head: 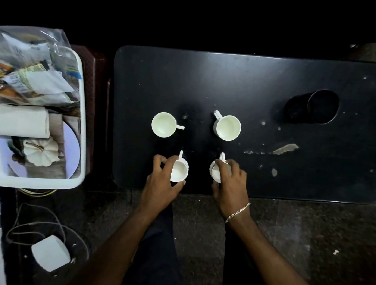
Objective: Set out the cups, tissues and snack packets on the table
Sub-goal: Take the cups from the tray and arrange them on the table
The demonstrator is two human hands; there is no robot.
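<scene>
Several white cups stand in a square on the black table (253, 80). The far left cup (163, 124) and far right cup (227, 127) stand free and upright. My left hand (161, 180) grips the near left cup (179, 169) around its side. My right hand (232, 183) covers and grips the near right cup (216, 172); its handle points away from me. Both held cups rest near the table's front edge. Snack packets (29, 80) and a white tissue roll (17, 120) lie in the white tub (81, 121) at the left.
A black cylindrical holder (311, 109) lies on its side at the table's right. The tabletop has chipped patches at the right. A dark stool carries the tub. On the floor at the lower left lie a white adapter (50, 253) and a loose cable.
</scene>
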